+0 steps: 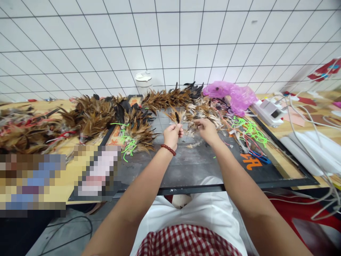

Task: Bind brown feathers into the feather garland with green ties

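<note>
My left hand (172, 136), with a beaded bracelet at the wrist, is closed in a pinch on a small bunch of brown feathers (176, 116), tips pointing up and a dark one in the middle. To its right, my right hand (207, 131) reaches to the near edge of a pile of loose brown and pale feathers (205, 113). Its index finger stretches toward the pile and the other fingers are partly bent; I make out nothing held in it. Both hands are over a dark, black-framed board (191, 170).
Bundled brown feathers (90, 113) cover the left side, and a long feather strip (167, 97) lies at the back. Green ties (250, 129), a pink plastic bag (231, 94), blue-handled scissors (259, 157), a white power adapter (270, 112) and cables are on the right. A white tub (143, 80) stands by the tiled wall.
</note>
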The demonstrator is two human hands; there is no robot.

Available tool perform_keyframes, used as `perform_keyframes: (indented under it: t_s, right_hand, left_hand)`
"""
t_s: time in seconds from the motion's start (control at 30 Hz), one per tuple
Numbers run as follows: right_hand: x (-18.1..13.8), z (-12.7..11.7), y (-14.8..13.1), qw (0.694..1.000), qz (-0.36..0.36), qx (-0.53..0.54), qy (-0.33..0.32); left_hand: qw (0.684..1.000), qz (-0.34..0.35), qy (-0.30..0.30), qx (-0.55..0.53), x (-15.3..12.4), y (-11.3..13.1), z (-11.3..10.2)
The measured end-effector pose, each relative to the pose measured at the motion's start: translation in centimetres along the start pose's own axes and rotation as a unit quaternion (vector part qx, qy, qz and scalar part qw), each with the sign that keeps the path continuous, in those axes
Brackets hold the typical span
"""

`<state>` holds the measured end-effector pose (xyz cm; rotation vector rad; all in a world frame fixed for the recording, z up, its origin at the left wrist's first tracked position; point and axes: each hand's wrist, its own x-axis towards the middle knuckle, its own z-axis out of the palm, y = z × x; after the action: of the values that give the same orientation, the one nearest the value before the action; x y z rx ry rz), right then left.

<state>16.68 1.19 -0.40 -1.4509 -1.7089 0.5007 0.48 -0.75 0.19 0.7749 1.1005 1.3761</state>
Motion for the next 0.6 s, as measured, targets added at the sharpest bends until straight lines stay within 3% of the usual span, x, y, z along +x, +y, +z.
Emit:
perform_keyframes:
  t_s: [0.13,0.3,0.43,0.5,0.6]
  right_hand:
    - [-0.5,0.2,0.1,0.991,-0.026,-0.127,-0.042]
    - [-0.8,0.6,-0.8,0.990,-0.002,-0.137,0.033]
    - [-1.2,1.7,-1.2,0.986,-0.034,-0.163,-0.002]
    - [-1.2,2.1,-0.9,0.991,-0.014,-0.131,-0.017]
    - [-0.7,2.4,-0.3,0.998,0.043,0.034,-0.001]
  left_hand:
    - [1.000,-0.003,0.003,-0.011,0.0,0.0,0.0]
    - [1.000,0.000,0.000,-0.007,0.0,-0.1,0.1]
    - [1.000,0.008,-0.004,0.004,0.1,-0.5,0.2]
    - [1.000,0.015,-0.005,0.008,0.2,-0.7,0.2]
    - [1.000,0.023,-0.010,0.011,0.4,-0.9,0.1]
